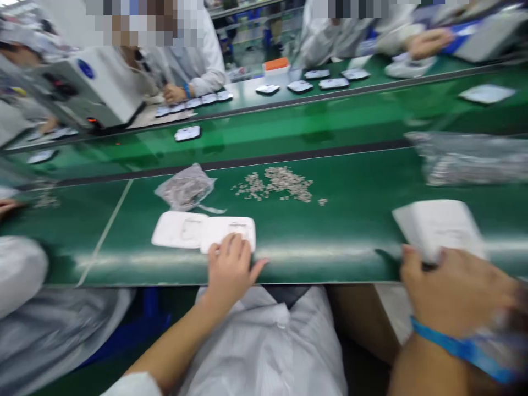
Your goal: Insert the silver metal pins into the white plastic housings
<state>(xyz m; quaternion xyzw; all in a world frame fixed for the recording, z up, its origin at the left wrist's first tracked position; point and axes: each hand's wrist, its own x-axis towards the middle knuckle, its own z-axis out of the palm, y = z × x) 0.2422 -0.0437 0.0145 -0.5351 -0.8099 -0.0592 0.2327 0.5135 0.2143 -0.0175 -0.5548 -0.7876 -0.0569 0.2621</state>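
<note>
White plastic trays (204,231) are lying side by side on the green table (330,247), near its front edge. The left hand (231,272) is resting on the right-hand tray, fingers spread flat over its near corner and the thumb angling out past the tray's edge onto the table, gripping nothing. The right hand (454,289) is closing its fingers around the near edge of a white card (439,228), which is tilting up off the table at the far right, well apart from the trays. A blue strap (457,346) is circling that wrist. Just behind the trays a clear bag (185,188) is lying crumpled, and a loose pile of small parts (280,184) is spreading to its right. Everything is blurring too much for any writing to be read.
</note>
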